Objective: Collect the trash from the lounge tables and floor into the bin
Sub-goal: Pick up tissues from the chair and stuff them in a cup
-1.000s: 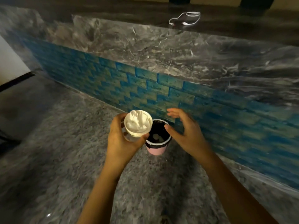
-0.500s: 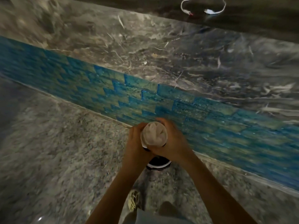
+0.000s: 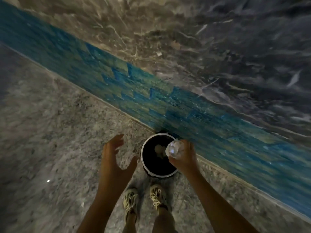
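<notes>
A small round bin (image 3: 151, 174) with a white rim and dark inside stands on the speckled floor against the blue-tiled base of a counter. A pale piece of trash (image 3: 159, 151) lies inside it. My right hand (image 3: 184, 157) is shut on a clear plastic cup (image 3: 174, 147) stuffed with white paper, held over the bin's right rim. My left hand (image 3: 116, 157) hovers open to the left of the bin, holding nothing.
A marble counter top (image 3: 202, 47) runs diagonally above the blue tiled wall (image 3: 134, 88). My two feet in pale sneakers (image 3: 143, 197) stand just in front of the bin. Grey speckled floor (image 3: 50, 132) spreads to the left.
The cup passed from my left hand to my right hand and came down over the bin. My left hand let go and moved out to the left. The view tilted downward.
</notes>
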`<state>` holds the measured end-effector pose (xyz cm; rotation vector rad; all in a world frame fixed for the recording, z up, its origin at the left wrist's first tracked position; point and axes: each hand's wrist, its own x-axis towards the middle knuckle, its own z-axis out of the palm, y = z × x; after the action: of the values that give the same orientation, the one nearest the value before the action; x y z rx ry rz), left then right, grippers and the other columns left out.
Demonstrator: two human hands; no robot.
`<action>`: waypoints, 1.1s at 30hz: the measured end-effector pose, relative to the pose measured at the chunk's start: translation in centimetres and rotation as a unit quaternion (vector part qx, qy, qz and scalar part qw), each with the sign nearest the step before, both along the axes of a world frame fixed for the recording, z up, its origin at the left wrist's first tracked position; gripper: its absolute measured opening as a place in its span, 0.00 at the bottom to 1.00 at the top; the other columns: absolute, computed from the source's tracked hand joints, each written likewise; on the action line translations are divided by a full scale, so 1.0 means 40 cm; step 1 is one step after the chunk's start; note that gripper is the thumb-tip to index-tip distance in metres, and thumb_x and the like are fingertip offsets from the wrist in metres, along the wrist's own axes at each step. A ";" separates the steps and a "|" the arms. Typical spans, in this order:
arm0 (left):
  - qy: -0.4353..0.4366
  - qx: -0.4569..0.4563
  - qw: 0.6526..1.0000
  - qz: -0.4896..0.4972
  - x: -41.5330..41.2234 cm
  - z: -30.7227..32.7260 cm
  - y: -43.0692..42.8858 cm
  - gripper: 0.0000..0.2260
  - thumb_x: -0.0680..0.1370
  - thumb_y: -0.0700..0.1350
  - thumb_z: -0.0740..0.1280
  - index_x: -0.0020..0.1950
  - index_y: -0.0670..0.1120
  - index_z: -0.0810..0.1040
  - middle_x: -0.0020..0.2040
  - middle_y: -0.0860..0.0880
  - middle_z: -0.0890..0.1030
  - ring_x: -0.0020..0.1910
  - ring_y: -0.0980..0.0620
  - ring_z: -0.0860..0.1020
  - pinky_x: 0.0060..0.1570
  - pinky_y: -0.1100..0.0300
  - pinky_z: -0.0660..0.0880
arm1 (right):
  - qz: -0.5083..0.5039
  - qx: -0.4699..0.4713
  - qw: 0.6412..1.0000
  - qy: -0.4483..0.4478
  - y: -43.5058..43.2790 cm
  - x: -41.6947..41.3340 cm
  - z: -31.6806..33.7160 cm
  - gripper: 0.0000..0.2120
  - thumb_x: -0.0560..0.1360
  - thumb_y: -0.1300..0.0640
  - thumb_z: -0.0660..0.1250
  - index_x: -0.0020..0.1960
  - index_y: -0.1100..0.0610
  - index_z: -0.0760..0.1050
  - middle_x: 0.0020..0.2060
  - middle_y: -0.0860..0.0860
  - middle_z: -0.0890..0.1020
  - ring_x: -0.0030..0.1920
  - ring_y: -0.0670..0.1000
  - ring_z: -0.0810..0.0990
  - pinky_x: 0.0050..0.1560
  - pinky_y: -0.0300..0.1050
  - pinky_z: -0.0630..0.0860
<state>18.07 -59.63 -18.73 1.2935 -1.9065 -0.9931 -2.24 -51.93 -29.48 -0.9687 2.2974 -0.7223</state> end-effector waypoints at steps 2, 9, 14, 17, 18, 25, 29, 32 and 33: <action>-0.009 0.020 0.999 0.023 0.003 -0.030 0.005 0.28 0.68 0.34 0.74 0.62 0.49 0.66 0.57 0.48 0.73 0.56 0.52 0.74 0.55 0.58 0.71 | 0.006 0.025 1.000 -0.016 -0.016 -0.002 -0.060 0.33 0.63 0.58 0.74 0.63 0.63 0.65 0.60 0.60 0.69 0.60 0.60 0.68 0.53 0.47 0.69; -0.026 0.040 0.996 0.070 0.016 -0.083 0.049 0.27 0.69 0.33 0.74 0.63 0.49 0.67 0.57 0.48 0.73 0.56 0.51 0.76 0.55 0.57 0.72 | 0.034 0.064 0.997 -0.021 -0.030 -0.028 -0.127 0.38 0.67 0.55 0.74 0.71 0.61 0.60 0.67 0.60 0.65 0.68 0.59 0.64 0.64 0.54 0.65; -0.023 0.033 0.996 0.077 0.021 -0.053 0.051 0.22 0.70 0.35 0.73 0.61 0.45 0.71 0.53 0.46 0.77 0.52 0.51 0.78 0.52 0.60 0.74 | 0.131 -0.051 0.990 0.011 -0.048 -0.015 -0.024 0.19 0.72 0.62 0.68 0.62 0.63 0.71 0.58 0.59 0.76 0.59 0.59 0.74 0.58 0.53 0.72; -0.009 0.032 0.996 0.088 0.032 -0.010 0.039 0.19 0.71 0.38 0.73 0.60 0.43 0.73 0.51 0.48 0.78 0.52 0.53 0.78 0.52 0.59 0.74 | 0.182 -0.117 0.976 0.020 -0.076 0.014 0.078 0.16 0.72 0.60 0.68 0.59 0.61 0.74 0.54 0.56 0.79 0.56 0.56 0.76 0.56 0.48 0.72; 0.000 0.033 0.995 0.092 0.042 0.008 0.036 0.18 0.71 0.39 0.73 0.59 0.43 0.73 0.52 0.49 0.78 0.53 0.54 0.78 0.53 0.60 0.74 | 0.199 -0.140 0.970 0.019 -0.088 0.029 0.118 0.15 0.73 0.59 0.68 0.59 0.61 0.74 0.53 0.56 0.79 0.55 0.55 0.76 0.55 0.44 0.71; 0.037 -0.007 0.984 0.177 0.179 0.159 0.032 0.12 0.75 0.41 0.70 0.57 0.46 0.75 0.54 0.51 0.78 0.54 0.54 0.77 0.55 0.55 0.75 | 0.318 -0.302 0.899 0.009 -0.195 0.184 0.376 0.17 0.73 0.51 0.61 0.55 0.62 0.76 0.48 0.54 0.79 0.50 0.48 0.75 0.53 0.39 0.70; 0.041 -0.050 0.961 0.270 0.321 0.244 0.057 0.12 0.75 0.45 0.68 0.57 0.45 0.76 0.53 0.51 0.79 0.53 0.57 0.78 0.54 0.56 0.75 | 0.392 -0.343 0.854 -0.010 -0.266 0.342 0.469 0.17 0.74 0.51 0.62 0.55 0.62 0.76 0.48 0.54 0.80 0.49 0.48 0.75 0.52 0.39 0.71; 0.046 -0.076 0.932 0.351 0.454 0.296 0.103 0.13 0.75 0.45 0.69 0.58 0.45 0.76 0.53 0.51 0.79 0.52 0.56 0.78 0.54 0.56 0.75 | 0.455 -0.357 0.814 -0.053 -0.301 0.503 0.519 0.17 0.74 0.50 0.61 0.55 0.61 0.75 0.48 0.53 0.79 0.49 0.49 0.76 0.52 0.40 0.71; 0.048 -0.082 0.920 0.381 0.501 0.310 0.125 0.12 0.75 0.43 0.70 0.58 0.45 0.76 0.54 0.51 0.79 0.53 0.56 0.78 0.54 0.55 0.75 | 0.478 -0.362 0.797 -0.068 -0.306 0.564 0.533 0.17 0.74 0.50 0.61 0.55 0.60 0.75 0.48 0.53 0.79 0.49 0.50 0.77 0.52 0.41 0.71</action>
<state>38.12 -54.62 -6.33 1.6464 -1.1917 -0.4641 20.32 -64.17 -8.17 -2.0834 1.0576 -1.1253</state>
